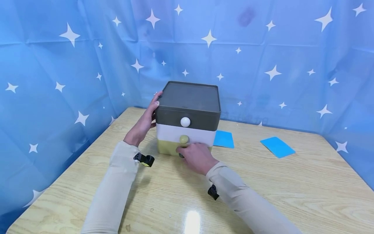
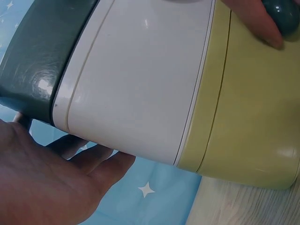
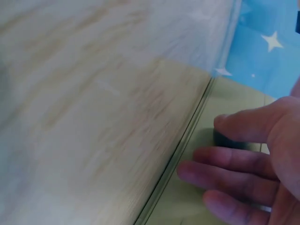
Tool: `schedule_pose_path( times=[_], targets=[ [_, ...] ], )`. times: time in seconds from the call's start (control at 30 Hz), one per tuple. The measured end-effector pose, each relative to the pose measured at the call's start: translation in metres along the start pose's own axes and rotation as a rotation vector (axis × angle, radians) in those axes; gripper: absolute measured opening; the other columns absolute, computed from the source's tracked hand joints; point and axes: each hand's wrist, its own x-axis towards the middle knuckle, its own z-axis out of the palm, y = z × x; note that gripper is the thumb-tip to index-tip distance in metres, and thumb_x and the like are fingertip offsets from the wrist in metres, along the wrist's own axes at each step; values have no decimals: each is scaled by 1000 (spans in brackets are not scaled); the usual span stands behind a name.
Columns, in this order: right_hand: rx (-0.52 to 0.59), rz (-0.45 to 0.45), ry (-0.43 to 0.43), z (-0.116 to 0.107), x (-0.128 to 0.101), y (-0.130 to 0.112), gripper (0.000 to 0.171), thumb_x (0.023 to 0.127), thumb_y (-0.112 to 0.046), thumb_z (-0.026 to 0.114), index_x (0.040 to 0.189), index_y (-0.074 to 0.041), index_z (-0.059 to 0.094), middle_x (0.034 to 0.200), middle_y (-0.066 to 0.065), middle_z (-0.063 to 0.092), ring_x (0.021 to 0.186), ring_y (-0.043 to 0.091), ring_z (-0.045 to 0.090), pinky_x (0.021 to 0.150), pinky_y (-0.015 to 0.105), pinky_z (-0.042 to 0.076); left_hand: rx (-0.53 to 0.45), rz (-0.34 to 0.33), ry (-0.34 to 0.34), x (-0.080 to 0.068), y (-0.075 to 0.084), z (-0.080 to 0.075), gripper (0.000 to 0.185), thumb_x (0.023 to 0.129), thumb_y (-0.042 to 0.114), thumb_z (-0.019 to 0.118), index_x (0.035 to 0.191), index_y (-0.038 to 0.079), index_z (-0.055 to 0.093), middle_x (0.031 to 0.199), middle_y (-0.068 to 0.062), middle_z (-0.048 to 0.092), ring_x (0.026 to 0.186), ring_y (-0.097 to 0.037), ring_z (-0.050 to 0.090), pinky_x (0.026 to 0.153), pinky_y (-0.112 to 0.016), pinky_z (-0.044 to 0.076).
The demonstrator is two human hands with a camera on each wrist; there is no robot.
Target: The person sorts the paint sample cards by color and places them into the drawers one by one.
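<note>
A small drawer box (image 1: 190, 97) has a dark grey top tier, a white middle tier (image 2: 136, 79) and a yellow-green bottom drawer (image 2: 253, 108). A white knob (image 1: 185, 122) sits on the dark tier, and a yellow-green knob (image 1: 184, 139) on the white one. My left hand (image 1: 143, 123) lies along the box's left side, thumb near the top edge, fingers extended. Low at the front, my right hand (image 1: 200, 157) pinches the dark knob (image 3: 226, 141) of the bottom drawer between thumb and fingers. That knob is mostly covered by the hand in the head view.
Behind the box's right side, a blue card (image 1: 223, 139) lies on the wooden table (image 1: 263, 188). Another blue card (image 1: 277, 147) lies farther right. A blue curtain with white stars (image 1: 245, 65) hangs along the back and sides. Each wrist carries a small black camera (image 1: 144, 159).
</note>
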Motion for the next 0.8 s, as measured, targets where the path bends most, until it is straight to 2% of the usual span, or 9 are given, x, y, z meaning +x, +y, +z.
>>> schedule_pose_path(
  times=[0.2,0.3,0.5,0.6,0.8],
  targets=[
    [-38,-4,26,1,1,-1,18,87,-6,71,91,-23,72,64,-6,66,50,13,54,42,27,37,3,-6,-3,-1,1,0,50,103,59,20,152,61,10,170,11,-2,157,-36,14,118,-70,19],
    [-44,-2,24,2,1,-1,17,88,-6,70,89,-23,71,63,-6,64,51,13,56,42,28,39,4,-7,-1,-1,1,0,49,103,59,20,152,62,10,170,11,-1,156,-37,15,118,-69,19],
    [-6,3,-38,1,-1,-5,14,87,-10,74,93,-22,71,62,-5,64,50,13,56,44,28,43,7,-4,-4,-2,-1,1,49,103,61,20,150,63,10,170,11,0,156,-37,15,118,-69,21],
    [25,2,-81,-3,-4,-8,15,87,-11,75,97,-21,70,57,-4,60,46,10,49,42,25,38,2,3,-7,-2,0,0,49,103,60,20,151,62,10,170,9,0,156,-37,14,118,-69,21],
    [41,-1,-113,-12,-14,-16,12,94,-9,66,97,-21,66,49,-5,44,42,7,33,40,21,20,2,10,-7,0,1,0,50,103,59,20,153,60,9,170,8,1,156,-37,14,118,-69,20]
  ],
)
